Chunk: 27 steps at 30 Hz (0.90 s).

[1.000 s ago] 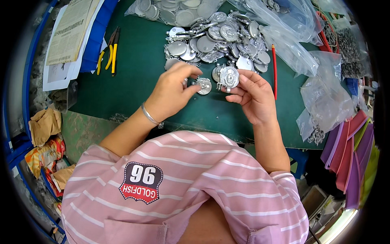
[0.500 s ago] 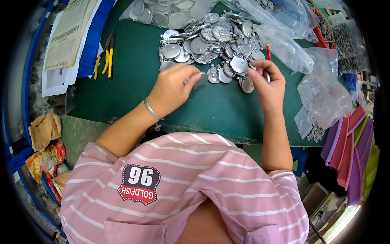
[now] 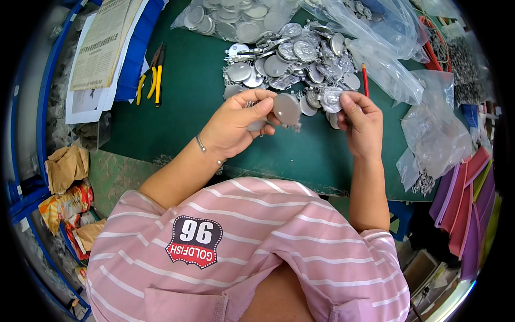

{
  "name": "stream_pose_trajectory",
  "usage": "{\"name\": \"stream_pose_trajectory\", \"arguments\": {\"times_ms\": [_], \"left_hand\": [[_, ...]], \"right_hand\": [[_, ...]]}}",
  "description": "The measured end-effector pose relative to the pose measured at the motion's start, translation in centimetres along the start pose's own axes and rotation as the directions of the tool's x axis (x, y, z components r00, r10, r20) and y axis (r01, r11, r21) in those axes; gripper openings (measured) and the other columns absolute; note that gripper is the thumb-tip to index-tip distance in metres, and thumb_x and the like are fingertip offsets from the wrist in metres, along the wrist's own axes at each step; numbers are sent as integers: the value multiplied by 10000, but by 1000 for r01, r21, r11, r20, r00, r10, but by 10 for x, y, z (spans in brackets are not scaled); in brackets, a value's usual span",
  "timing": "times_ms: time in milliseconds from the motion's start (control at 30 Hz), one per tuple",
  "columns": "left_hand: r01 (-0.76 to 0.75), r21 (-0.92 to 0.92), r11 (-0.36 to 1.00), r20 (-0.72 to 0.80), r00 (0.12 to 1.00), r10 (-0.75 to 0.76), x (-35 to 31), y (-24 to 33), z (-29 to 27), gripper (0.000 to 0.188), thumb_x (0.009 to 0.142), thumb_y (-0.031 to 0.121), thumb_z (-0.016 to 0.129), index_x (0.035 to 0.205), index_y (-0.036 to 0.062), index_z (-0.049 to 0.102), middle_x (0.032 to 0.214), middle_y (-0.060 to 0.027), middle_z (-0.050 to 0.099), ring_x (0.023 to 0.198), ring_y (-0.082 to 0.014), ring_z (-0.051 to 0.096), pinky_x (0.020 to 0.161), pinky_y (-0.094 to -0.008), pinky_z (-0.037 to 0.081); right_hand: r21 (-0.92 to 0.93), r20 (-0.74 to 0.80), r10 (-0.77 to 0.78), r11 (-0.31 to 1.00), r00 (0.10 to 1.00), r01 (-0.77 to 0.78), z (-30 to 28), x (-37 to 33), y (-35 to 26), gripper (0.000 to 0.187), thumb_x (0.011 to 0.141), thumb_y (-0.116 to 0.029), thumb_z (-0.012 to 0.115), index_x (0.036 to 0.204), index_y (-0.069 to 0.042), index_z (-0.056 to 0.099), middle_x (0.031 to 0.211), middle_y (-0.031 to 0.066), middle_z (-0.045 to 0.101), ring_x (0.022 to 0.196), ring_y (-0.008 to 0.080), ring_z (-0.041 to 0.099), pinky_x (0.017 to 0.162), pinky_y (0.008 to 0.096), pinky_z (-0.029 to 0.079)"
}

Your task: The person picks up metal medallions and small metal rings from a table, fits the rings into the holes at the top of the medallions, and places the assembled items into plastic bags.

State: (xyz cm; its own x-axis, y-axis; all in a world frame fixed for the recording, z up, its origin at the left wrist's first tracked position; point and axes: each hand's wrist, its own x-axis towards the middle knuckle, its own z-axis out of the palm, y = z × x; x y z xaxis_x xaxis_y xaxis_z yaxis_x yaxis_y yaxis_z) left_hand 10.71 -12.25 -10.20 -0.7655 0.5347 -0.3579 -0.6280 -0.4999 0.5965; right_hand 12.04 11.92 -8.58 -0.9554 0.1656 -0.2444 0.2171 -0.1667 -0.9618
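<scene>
My left hand (image 3: 236,121) is closed on a round silver metal disc (image 3: 287,109), pinched between thumb and fingers with its plain, smooth face showing. A second disc (image 3: 256,125) rests against the fingers of the same hand, partly hidden. With thumb and forefinger, my right hand (image 3: 361,121) grips a silver disc with a raised pattern (image 3: 330,99) at the right edge of the pile. Just beyond both hands lies a heap of similar silver discs (image 3: 275,65), some plain, some embossed, with small chain pieces among them.
Pliers with yellow handles (image 3: 154,83) lie at the left, beside a blue bin (image 3: 131,70) and papers (image 3: 99,51). A clear bag of discs (image 3: 248,29) sits behind the heap. Plastic bags (image 3: 434,123) and a red pencil (image 3: 365,80) are at the right of the green table (image 3: 177,126).
My left hand has turned, bringing a disc's plain face into view. My right hand now grips an embossed disc at the heap's edge. The whole view has shifted slightly.
</scene>
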Motion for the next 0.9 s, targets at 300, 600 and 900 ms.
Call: {"name": "stream_pose_trajectory", "arguments": {"times_ms": [300,600,900], "left_hand": [[285,-417,863,282,943,-175,-2,3,13,492,906,489,367,1070,46,504,837,-57,458,761,-153,440,537,-255,371],[-229,857,462,60,934,353,8,1,16,201,723,16,680,906,7,599,858,-29,582,663,-95,509,637,-208,427],[-487,829,-276,559,738,378,40,-19,31,403,658,96,718,1019,5,563,1039,-132,549,892,-311,552,768,-363,461]], "right_hand": [[337,203,114,925,973,-178,10,-15,3,206,800,-65,631,979,21,579,745,96,617,618,170,619,508,264,512],[631,394,-69,746,917,-215,-7,-21,1,508,733,-90,659,1178,-99,415,1065,173,506,934,291,557,616,333,548],[-374,123,-145,910,982,181,-11,-2,-2,280,685,-51,716,930,-54,580,796,54,528,720,171,542,540,289,443]]}}
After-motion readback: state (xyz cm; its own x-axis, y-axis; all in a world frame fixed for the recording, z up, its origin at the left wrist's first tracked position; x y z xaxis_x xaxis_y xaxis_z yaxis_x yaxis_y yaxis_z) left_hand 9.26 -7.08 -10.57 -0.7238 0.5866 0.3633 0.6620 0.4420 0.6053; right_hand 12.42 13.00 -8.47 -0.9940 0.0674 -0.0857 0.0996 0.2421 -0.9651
